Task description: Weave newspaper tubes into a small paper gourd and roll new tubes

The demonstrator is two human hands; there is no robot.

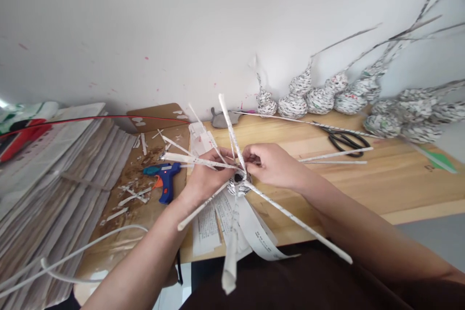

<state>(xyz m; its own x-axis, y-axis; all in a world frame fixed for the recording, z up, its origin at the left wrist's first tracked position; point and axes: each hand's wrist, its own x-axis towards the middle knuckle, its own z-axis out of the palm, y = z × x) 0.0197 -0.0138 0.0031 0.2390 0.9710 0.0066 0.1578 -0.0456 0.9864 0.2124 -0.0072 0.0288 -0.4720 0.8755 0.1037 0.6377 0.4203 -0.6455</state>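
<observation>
Between my hands is a small woven paper piece (240, 187), round with a dark opening on top. Rolled newspaper tubes (286, 213) spread out from it in several directions, some toward me and some toward the wall. My left hand (209, 177) is closed at its left side, fingers wrapped round the tubes by the rim. From the right, my right hand (267, 162) pinches a paper tube near the opening, its fingers curled. The fingertips of both hands are partly hidden. Printed paper strips (232, 223) lie beneath the piece.
A blue glue gun (166, 179) lies left among paper scraps (136, 196) on brown board. Stacked newspapers (83, 174) fill the far left. Black scissors (345, 141) rest at right. Several woven gourd-shaped paper pieces (319, 99) with long tails line the wall. A white cord (98, 242) curves at lower left.
</observation>
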